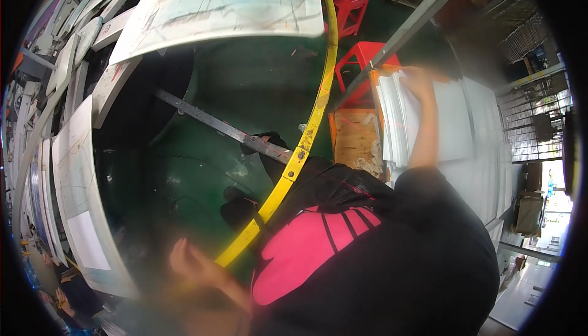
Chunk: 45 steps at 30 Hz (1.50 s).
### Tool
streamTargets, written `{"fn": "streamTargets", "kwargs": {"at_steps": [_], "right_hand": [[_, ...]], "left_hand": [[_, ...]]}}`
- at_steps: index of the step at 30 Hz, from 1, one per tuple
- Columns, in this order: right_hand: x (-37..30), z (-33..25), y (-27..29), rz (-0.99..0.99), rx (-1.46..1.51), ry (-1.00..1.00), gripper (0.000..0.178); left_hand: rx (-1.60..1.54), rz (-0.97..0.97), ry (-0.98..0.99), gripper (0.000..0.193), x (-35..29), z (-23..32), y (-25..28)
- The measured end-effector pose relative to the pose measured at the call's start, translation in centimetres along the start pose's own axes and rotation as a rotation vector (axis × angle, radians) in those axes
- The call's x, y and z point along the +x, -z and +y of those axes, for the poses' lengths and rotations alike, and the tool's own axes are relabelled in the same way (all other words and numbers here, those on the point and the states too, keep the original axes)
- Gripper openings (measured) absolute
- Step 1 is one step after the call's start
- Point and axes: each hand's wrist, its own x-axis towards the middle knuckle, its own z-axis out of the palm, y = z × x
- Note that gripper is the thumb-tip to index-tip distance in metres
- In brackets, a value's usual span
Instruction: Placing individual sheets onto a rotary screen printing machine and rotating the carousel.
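On the right, my right hand point(419, 84) bends its fingers over the top edge of a stack of white sheets point(395, 119). The sheets fan apart at their left edges, and my fingertips are partly hidden there. My left hand point(193, 264) is low on the left, hazy in the picture, with its fingers apart and nothing visible in it. It is close to the lower end of a yellow curved metal rail point(297, 161). Left of that hand is a pale board point(76, 177) with a white sheet point(89, 241) on it.
A large stained pale board point(226, 5) spans the upper left. A grey metal bar point(220, 125) joins the rail above the green floor point(245, 67). Red stools point(367, 54) and an orange-edged wooden box point(355, 137) stand beyond the rail. Another person's hand point(64, 302) shows at lower left.
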Motion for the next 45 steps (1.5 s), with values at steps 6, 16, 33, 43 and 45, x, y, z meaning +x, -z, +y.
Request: {"fn": "streamTargets", "kwargs": {"at_steps": [6, 16, 33, 43, 45], "right_hand": [[0.0, -0.3, 0.8, 0.330, 0.225, 0.252, 0.015], [-0.7, -6.9, 9.4, 0.289, 0.456, 0.217, 0.013], [-8.7, -32.2, 6.5, 0.536, 0.520, 1.209, 0.024], [-1.0, -27.8, -0.9, 0.309, 0.548, 0.662, 0.068], [0.6, -26.1, -4.2, -0.064, 0.862, 0.501, 0.049]], "left_hand": [[-0.088, -0.048, 0.019, 0.013, 0.0, 1.4, -0.6], [-0.595, -0.429, -0.135, 0.015, 3.2, 8.7, -3.5], [-1.194, -0.452, 0.160, 0.026, 3.6, 17.1, -10.3], [-1.425, 0.047, 0.735, 0.023, 6.9, 8.2, -7.0], [-1.524, 0.081, 0.790, 0.025, 7.9, 5.9, -7.0]]}}
